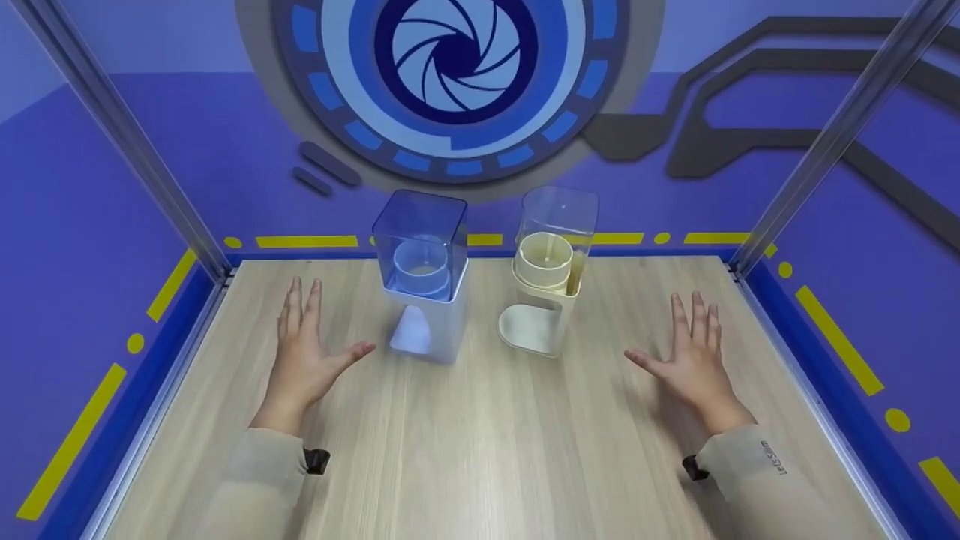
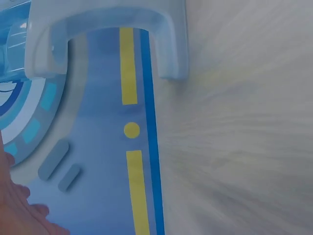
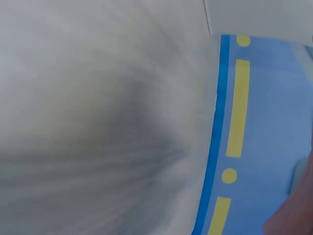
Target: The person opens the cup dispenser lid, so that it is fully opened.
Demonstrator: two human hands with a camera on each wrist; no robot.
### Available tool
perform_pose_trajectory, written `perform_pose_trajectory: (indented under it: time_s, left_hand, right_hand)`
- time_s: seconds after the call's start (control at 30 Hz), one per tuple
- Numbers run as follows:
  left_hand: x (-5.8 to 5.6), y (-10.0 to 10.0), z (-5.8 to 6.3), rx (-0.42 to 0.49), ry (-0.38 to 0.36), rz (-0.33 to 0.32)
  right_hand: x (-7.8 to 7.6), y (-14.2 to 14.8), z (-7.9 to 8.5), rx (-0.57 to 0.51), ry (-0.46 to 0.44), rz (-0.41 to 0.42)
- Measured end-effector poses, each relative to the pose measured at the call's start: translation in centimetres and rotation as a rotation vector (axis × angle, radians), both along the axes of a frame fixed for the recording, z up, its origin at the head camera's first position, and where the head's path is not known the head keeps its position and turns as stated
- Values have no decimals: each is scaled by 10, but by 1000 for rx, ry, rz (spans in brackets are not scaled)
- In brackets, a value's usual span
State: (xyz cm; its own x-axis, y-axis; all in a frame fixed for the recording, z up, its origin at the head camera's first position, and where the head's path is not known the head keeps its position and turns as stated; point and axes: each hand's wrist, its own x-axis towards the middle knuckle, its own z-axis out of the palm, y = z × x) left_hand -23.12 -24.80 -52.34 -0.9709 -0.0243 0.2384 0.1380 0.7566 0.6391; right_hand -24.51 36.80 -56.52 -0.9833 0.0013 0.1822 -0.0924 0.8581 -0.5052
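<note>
Two dispenser-like containers stand side by side toward the back of the wooden table. The bluish-white container (image 1: 446, 330) has a clear blue-tinted upper part around a round blue cup (image 1: 421, 281). Beside it, the cream container (image 1: 568, 300) has a clear upper part and a round cream cup (image 1: 544, 262). My left hand (image 1: 304, 360) is spread with its thumb pointing toward the bluish container, apart from it. To the right of the cream container, my right hand (image 1: 694, 367) has its fingers extended and holds nothing. The left wrist view shows the bluish container's C-shaped side (image 2: 171, 44).
The wooden table (image 1: 487, 457) runs back to a blue-purple wall (image 1: 187, 165) with yellow dashes. Metal posts (image 1: 165, 187) rise at both back corners, and side panels flank the table. Each sleeve has a dark band (image 1: 316, 460) near the wrist.
</note>
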Motion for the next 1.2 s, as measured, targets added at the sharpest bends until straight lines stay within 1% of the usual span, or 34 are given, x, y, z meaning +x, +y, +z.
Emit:
perform_pose_trajectory:
  time_s: [0.13,0.27,0.47,0.67,0.8,0.9,0.97,1.07,1.2]
  left_hand:
    - [-1,4,1,136,0,-34]
    - [0,7,0,222,-2,-38]
    - [1,11,-1,266,-4,-36]
    - [0,14,0,297,20,-59]
    - [1,18,-1,345,64,-70]
    - [1,21,0,392,108,-79]
    - [0,24,0,412,129,-84]
    - [0,28,-1,433,134,-87]
    - [1,32,-2,463,129,-85]
  right_hand:
    - [1,-12,2,-26,3,6]
    - [3,-26,6,-64,1,25]
    - [8,-47,14,-117,-12,51]
    - [10,-58,14,-165,2,66]
    - [16,-69,11,-245,67,72]
    - [22,-80,10,-333,154,85]
    - [26,-88,8,-397,213,109]
    - [29,-102,4,-472,295,164]
    - [28,-122,-4,-535,367,226]
